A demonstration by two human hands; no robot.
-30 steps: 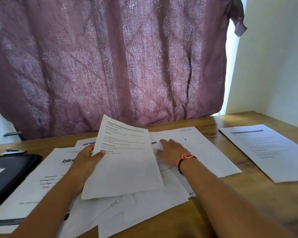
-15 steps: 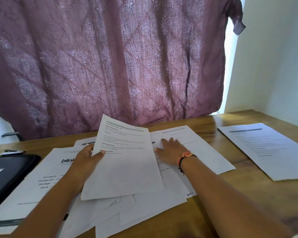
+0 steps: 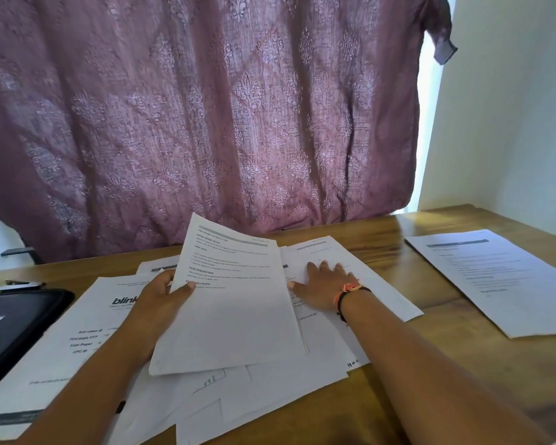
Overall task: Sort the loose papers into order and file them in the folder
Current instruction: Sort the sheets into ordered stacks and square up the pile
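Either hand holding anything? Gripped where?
The left hand grips a printed sheet at its left edge, thumb on the front. The right hand holds nothing; it lies flat on a loose sheet on the table.

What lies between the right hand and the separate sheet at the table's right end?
In the head view, the right hand rests on a middle sheet that extends past it; then bare wooden table up to the separate sheet.
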